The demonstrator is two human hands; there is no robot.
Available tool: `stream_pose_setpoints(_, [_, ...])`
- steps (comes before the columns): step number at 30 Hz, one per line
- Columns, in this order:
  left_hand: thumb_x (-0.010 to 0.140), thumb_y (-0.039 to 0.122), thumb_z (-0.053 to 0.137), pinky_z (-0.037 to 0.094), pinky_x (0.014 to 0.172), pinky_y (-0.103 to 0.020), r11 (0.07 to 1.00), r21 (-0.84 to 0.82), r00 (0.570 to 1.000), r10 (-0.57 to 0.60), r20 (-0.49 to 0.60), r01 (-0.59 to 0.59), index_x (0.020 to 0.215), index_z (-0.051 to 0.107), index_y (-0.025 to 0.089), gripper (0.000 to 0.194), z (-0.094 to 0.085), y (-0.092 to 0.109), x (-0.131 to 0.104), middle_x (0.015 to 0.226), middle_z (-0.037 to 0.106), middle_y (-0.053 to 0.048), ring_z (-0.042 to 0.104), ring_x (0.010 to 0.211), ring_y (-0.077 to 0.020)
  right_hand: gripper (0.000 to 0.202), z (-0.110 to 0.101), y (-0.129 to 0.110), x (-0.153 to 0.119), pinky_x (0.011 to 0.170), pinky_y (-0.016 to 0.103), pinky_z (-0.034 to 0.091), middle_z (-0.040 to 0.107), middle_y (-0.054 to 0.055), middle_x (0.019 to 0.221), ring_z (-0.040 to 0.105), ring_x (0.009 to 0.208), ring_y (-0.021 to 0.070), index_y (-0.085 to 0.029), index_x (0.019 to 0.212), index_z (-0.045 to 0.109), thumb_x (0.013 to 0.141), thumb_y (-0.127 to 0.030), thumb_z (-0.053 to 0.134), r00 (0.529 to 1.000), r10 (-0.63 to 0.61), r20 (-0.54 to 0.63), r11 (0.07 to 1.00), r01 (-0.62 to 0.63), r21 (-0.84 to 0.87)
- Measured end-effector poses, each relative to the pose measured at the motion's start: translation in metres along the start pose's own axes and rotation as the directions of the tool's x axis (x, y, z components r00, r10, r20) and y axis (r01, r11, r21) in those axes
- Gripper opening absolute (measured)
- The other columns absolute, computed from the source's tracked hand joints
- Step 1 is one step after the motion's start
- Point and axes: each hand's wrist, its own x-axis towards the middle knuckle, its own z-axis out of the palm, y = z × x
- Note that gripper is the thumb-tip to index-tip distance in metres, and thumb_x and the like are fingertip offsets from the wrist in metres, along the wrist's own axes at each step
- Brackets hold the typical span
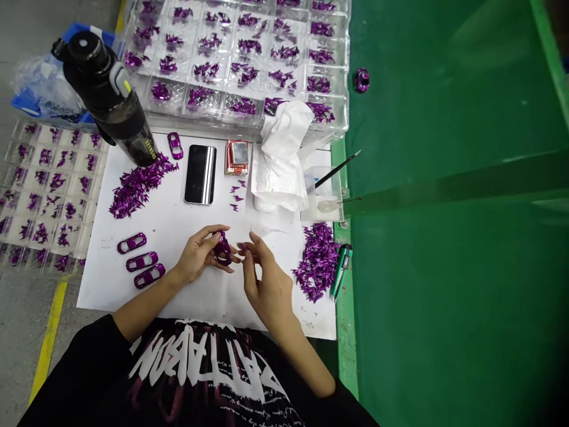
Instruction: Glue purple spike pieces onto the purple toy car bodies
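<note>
Left hand (192, 260): thumb and fingers closed around one purple car (223, 249), held up over the paper (202, 299), in front of the person's chest.

Right hand (272, 290): thumb and forefinger nearly together, pinching a small purple piece (242, 246) just beside the car; from where I stand, I cannot tell whether the two touch.

Cars (141, 261), three, purple: in a slanting row on the paper, left of the left hand.

Car, one more: near the phone (200, 175), which lies flat, screen dark with bright streaks.

Car, another: on the green surface (444, 130), beside the large tray.

Left heap (136, 190), purple slivers: at the foot of the bottle (111, 98), black, upright.

Right heap (316, 261), likewise: just beside the knife (341, 273), green-handled.

Box (235, 157), red, silver square on top: left of the tissues (284, 160).

Brush (336, 169), black: slanting, right of the tissues.

Large tray (208, 123), clear, compartmented: beyond the paper, purple pieces inside.
</note>
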Motion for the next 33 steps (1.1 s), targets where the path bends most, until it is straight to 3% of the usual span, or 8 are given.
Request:
stream_pose_setpoints(3, [0.084, 0.054, 0.079, 0.068, 0.059, -0.04, 1.0, 0.003, 1.0, -0.001, -0.019, 0.001, 0.13, 0.062, 0.021, 0.059, 0.001, 0.0, -0.001, 0.077, 0.073, -0.002, 0.077, 0.069, -0.0233, 0.033, 0.008, 0.004, 0.002, 0.08, 0.035, 0.067, 0.08, 0.009, 0.11, 0.079, 0.097, 0.0222, -0.022, 0.135, 0.06, 0.103, -0.015, 0.054, 0.993, -0.106, -0.043, 0.992, 0.103, -0.072])
stream_pose_setpoints(6, [0.083, 0.053, 0.081, 0.067, 0.058, -0.035, 1.0, 0.006, 0.999, 0.015, -0.042, -0.015, 0.122, 0.067, 0.019, 0.054, 0.003, 0.0, -0.001, 0.072, 0.069, 0.001, 0.073, 0.065, -0.0183, 0.027, 0.016, 0.007, 0.002, 0.08, 0.036, 0.067, 0.081, 0.007, 0.1, 0.078, 0.092, 0.023, -0.023, 0.122, 0.068, 0.1, -0.011, 0.059, 0.976, -0.202, -0.084, 0.977, 0.194, -0.09])
stream_pose_setpoints(14, [0.077, 0.054, 0.085, 0.064, 0.053, -0.029, 1.0, -0.002, 0.996, 0.031, -0.089, -0.031, 0.109, 0.072, 0.017, 0.05, 0.004, -0.002, 0.001, 0.072, 0.068, 0.001, 0.065, 0.057, -0.0129, 0.031, 0.034, 0.014, -0.001, 0.08, 0.038, 0.066, 0.081, 0.007, 0.101, 0.076, 0.092, 0.0232, -0.024, 0.123, 0.071, 0.098, -0.009, 0.06, 0.961, -0.246, -0.126, 0.969, 0.242, -0.049])
stream_pose_setpoints(19, [0.077, 0.052, 0.086, 0.064, 0.054, -0.028, 0.999, -0.016, 0.991, 0.035, -0.128, -0.037, 0.106, 0.073, 0.016, 0.048, 0.005, -0.001, 0.001, 0.072, 0.069, 0.001, 0.067, 0.06, -0.0139, 0.032, 0.035, 0.012, 0.001, 0.083, 0.037, 0.067, 0.081, 0.007, 0.104, 0.076, 0.096, 0.0231, -0.023, 0.123, 0.072, 0.098, -0.007, 0.059, 0.973, -0.212, -0.091, 0.977, 0.213, 0.0])
stream_pose_setpoints(27, [0.074, 0.049, 0.088, 0.065, 0.056, -0.03, 0.998, -0.055, 0.982, 0.01, -0.188, -0.02, 0.104, 0.073, 0.016, 0.047, 0.007, -0.001, -0.002, 0.074, 0.073, -0.001, 0.074, 0.064, -0.0186, 0.022, 0.027, -0.004, 0.003, 0.076, 0.032, 0.067, 0.08, 0.005, 0.102, 0.077, 0.09, 0.0184, -0.024, 0.113, 0.073, 0.1, -0.012, 0.06, 0.999, -0.024, -0.043, 0.996, 0.028, 0.08])
stream_pose_setpoints(33, [0.072, 0.047, 0.089, 0.065, 0.059, -0.031, 0.996, -0.083, 0.982, 0.007, -0.189, -0.023, 0.103, 0.073, 0.017, 0.046, 0.009, 0.001, -0.003, 0.07, 0.071, 0.001, 0.074, 0.065, -0.0186, 0.022, 0.034, -0.005, -0.001, 0.077, 0.035, 0.067, 0.079, 0.007, 0.104, 0.077, 0.093, 0.0205, -0.023, 0.113, 0.072, 0.098, -0.012, 0.061, 0.996, -0.039, -0.082, 0.998, 0.043, 0.043])
